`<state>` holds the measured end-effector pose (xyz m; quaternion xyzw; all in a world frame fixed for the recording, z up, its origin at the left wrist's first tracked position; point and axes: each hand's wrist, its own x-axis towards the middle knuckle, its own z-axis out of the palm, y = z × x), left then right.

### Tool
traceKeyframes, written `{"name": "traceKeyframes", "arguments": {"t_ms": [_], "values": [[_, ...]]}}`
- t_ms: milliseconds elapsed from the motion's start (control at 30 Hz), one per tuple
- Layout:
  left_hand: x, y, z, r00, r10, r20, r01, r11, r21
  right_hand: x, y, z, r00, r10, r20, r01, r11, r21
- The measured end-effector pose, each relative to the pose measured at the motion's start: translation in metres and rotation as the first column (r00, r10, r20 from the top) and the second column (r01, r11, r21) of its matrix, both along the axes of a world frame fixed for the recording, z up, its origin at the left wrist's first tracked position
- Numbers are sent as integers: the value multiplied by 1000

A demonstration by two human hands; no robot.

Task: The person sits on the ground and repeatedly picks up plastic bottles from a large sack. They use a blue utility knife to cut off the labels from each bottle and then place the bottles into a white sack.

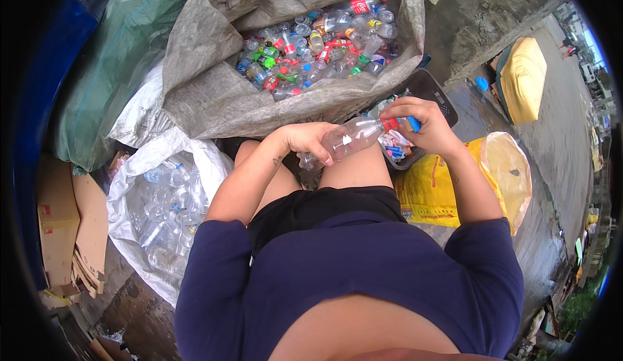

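Note:
A clear plastic bottle (354, 139) lies tilted above my lap, its neck toward the right. My left hand (310, 142) is wrapped round its lower end. At the neck sits a red cap (390, 124), and my right hand (425, 124) has its fingers bent over it. A small blue object (414, 124) shows in the right hand; its kind I cannot make out. Below that hand stands a dark plastic crate (443, 98) holding loose caps and label scraps (394, 145).
Ahead, a large grey sack (207, 105) gapes around many mixed bottles (318, 53). On the left a white sack (123, 195) holds clear bottles (165, 212), near a green sack (120, 62) and cardboard (58, 218). A yellow bag (431, 192) lies right; a yellow bundle (524, 79) sits beyond.

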<state>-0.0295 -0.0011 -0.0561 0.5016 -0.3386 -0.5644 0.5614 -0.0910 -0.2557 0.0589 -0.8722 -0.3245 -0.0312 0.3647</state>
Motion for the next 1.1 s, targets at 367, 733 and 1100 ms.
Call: {"name": "traceKeyframes", "arguments": {"t_ms": [367, 733, 1100], "values": [[-9, 22, 25, 740, 197, 643, -340, 934, 106, 12, 5, -11, 926, -221, -306, 244, 969, 40], [-10, 51, 4, 894, 131, 428, -200, 972, 121, -6, -4, 10, 938, -293, -186, 291, 956, -39], [-117, 457, -66, -218, 525, 823, -856, -508, 98, -135, -244, 18, 251, -953, 172, 712, 61, -699]]}}
